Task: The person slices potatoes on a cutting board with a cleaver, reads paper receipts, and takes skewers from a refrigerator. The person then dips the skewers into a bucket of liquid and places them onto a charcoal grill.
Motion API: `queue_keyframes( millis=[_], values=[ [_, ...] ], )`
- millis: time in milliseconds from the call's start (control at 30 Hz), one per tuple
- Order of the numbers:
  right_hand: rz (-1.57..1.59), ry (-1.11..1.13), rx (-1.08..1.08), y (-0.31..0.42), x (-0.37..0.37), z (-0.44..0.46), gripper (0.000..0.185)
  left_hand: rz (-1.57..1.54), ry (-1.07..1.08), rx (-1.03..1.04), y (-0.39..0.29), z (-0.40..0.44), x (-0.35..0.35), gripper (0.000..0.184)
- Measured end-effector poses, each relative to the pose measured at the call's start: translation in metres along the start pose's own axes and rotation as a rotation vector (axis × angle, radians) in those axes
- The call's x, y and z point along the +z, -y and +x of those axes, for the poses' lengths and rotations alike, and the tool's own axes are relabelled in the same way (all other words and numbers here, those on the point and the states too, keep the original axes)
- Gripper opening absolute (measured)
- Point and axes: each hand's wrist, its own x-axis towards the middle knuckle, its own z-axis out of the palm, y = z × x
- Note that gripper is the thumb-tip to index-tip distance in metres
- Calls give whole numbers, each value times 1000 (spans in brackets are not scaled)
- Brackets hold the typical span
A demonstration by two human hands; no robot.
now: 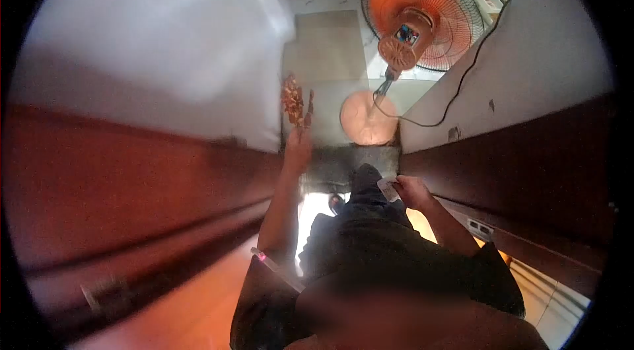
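My left hand point(298, 152) is stretched forward, closed around the lower end of a reddish-brown, lumpy bunch point(292, 100) that points away from me. A thin, dark reddish strip point(310, 107) sticks up beside it. What the bunch is made of is too blurred to tell. Nearer my body, my right hand point(413, 192) pinches a small, flat white piece point(389, 188), like a card or packet, beside my dark trousers. Its print cannot be read.
A standing fan point(422, 16) with an orange blade area is ahead on the right, on a round base point(368, 119). Its black cable point(456, 96) runs along the right wall. White walls with red-brown lower panels point(132, 185) flank the narrow passage. A socket point(480, 226) sits low right.
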Motion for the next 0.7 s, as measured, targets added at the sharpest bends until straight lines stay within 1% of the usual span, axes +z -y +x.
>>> queue_keyframes(
  millis=[33, 100, 133, 167, 200, 233, 300, 333, 367, 433, 467, 533, 567, 600, 633, 700],
  values=[
    [30, -35, 25, 12, -5, 15, 26, 16, 7, 38, 6, 41, -8, 20],
    [83, -97, 66, 41, -34, 57, 24, 38, 10, 75, 0, 127, -16, 19],
    [152, -80, 38, 64, -51, 78, 26, -13, 51, 39, -22, 156, -22, 19],
    [132, -113, -14, 66, -51, 109, 27, -56, 88, 4, -44, 187, -30, 19],
    [105, -154, -76, 65, -49, 146, 28, 176, 19, 55, -59, 216, -35, 23],
    [80, -205, -158, 48, -31, 140, 28, 138, 12, 56, -48, 203, -31, 23],
    [118, -166, -154, 105, -93, 209, 29, 68, 52, -2, -47, 292, -51, 22],
    [160, -161, -159, 126, -117, 224, 27, 66, 53, -65, -70, 306, -49, 22],
    [194, -156, -168, 140, -132, 236, 26, 93, 75, -64, -75, 318, -51, 22],
    [319, -210, -222, 150, -152, 264, 23, 131, 108, -44, -87, 350, -58, 21],
    [372, -220, -231, 160, -153, 283, 22, 172, 124, -24, -69, 372, -65, 22],
    [774, -220, -351, 179, -166, 348, 24, 115, 178, -73, -68, 428, -67, 23],
    [546, -262, -262, 190, -179, 381, 24, 97, 202, -91, -69, 454, -69, 23],
    [317, -287, -171, 202, -193, 413, 25, 32, 207, 98, -34, 497, -66, 14],
    [409, -391, -204, 218, -204, 445, 21, 61, 284, 97, -28, 529, -67, 16],
    [544, -596, -271, 238, -226, 517, 18, 541, 356, 67, -64, 575, -45, 23]
  ],
)
